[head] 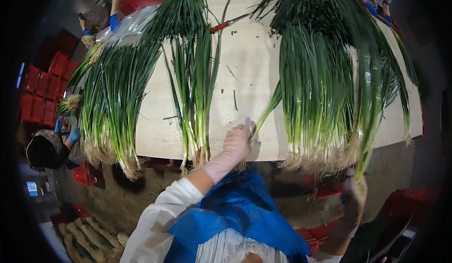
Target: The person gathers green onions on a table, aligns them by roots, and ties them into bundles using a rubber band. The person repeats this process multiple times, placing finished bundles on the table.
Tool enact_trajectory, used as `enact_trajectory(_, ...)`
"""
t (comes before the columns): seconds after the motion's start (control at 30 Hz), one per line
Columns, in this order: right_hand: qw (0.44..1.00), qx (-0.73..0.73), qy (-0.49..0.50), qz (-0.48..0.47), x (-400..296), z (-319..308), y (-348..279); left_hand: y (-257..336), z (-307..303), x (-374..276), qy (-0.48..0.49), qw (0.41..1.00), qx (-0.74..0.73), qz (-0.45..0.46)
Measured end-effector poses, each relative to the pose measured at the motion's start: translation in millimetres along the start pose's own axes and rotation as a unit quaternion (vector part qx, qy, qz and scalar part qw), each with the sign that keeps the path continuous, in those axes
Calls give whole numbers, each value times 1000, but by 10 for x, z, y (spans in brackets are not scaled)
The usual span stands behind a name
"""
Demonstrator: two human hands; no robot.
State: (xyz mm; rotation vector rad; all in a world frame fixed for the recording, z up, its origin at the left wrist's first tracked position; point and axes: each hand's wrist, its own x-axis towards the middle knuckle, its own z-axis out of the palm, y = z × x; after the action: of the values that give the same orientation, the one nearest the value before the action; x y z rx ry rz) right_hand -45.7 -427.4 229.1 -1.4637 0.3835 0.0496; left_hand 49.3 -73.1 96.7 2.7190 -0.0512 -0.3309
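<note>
My left hand (238, 143), in a pale glove, is closed around the lower part of a green onion (264, 117) at the near edge of the table. At the right, my right hand (353, 192), gloved and blurred, grips the root end of a bunch of green onions (370, 128) whose leaves reach up over the table. Between my hands lies a wide row of green onions (314, 104), roots over the near edge. Left of my left hand is a small group of green onions (201, 114), and farther left a larger pile (116, 97).
A knife with a red handle (219, 27) lies on the pale wooden table (243, 72), among leaf scraps. Co-workers in blue gloves stand at the far left, left side and far right. Red crates (39, 93) are stacked at left; more stand below the near edge.
</note>
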Motion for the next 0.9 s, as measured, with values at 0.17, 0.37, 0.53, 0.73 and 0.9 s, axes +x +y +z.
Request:
enact_trajectory(0.17,977,-106,144,-114,1024,-1177,-176,-23,530,342,-30,992,116,31)
enact_trajectory(0.37,969,-195,148,-38,1369,225,-186,-54,161,298,-92,982,-158,-53)
enact_trajectory(0.53,948,-118,-191,225,1167,1675,701,-498,-159,-254,-226,888,-382,-121)
enact_trajectory(0.73,875,90,-363,307,1203,2743,1694,-1025,-863,-1496,-149,934,-304,-115)
enact_trajectory(0.9,867,16,-424,262,794,3629,1039,-1472,-1042,-2154,-115,857,-442,-238)
